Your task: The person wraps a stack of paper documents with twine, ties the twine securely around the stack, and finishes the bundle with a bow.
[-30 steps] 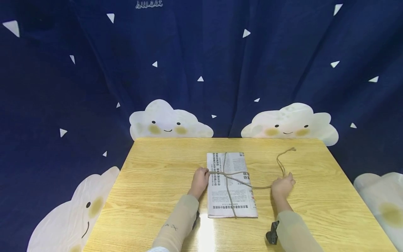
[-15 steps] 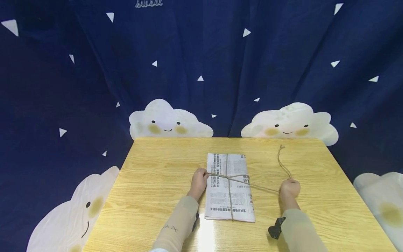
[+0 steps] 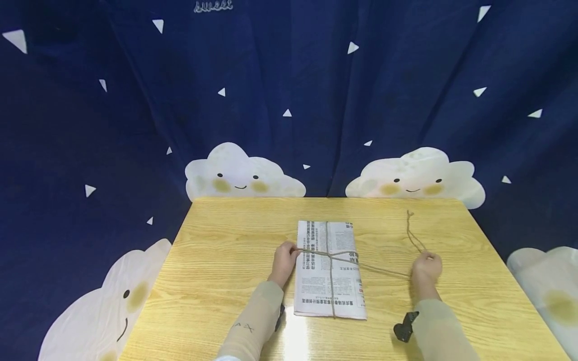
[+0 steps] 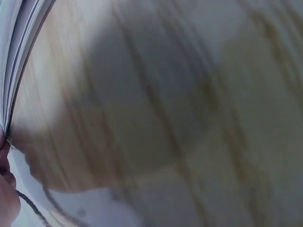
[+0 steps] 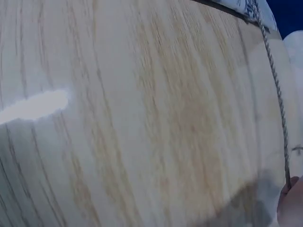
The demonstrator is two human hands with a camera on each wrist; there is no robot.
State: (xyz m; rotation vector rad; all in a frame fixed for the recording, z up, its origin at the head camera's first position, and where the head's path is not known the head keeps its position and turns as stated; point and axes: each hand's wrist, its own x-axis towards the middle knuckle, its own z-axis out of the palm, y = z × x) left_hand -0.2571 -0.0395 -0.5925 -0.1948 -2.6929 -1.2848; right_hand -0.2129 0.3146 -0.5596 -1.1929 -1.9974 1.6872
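Lower centre, a newspaper bundle (image 3: 316, 288), probably light and bendable, best held by its edges, lies between left hand (image 3: 284, 261) and right hand (image 3: 427, 271), fingers gripping supple-looking twine (image 3: 330, 256)

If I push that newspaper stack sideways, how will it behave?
The newspaper stack will probably slide rather than roll or tip, being flat on the table. Its layered paper edge suggests it may flex if lifted by one side. The rope crossing it should help keep the sheets together.
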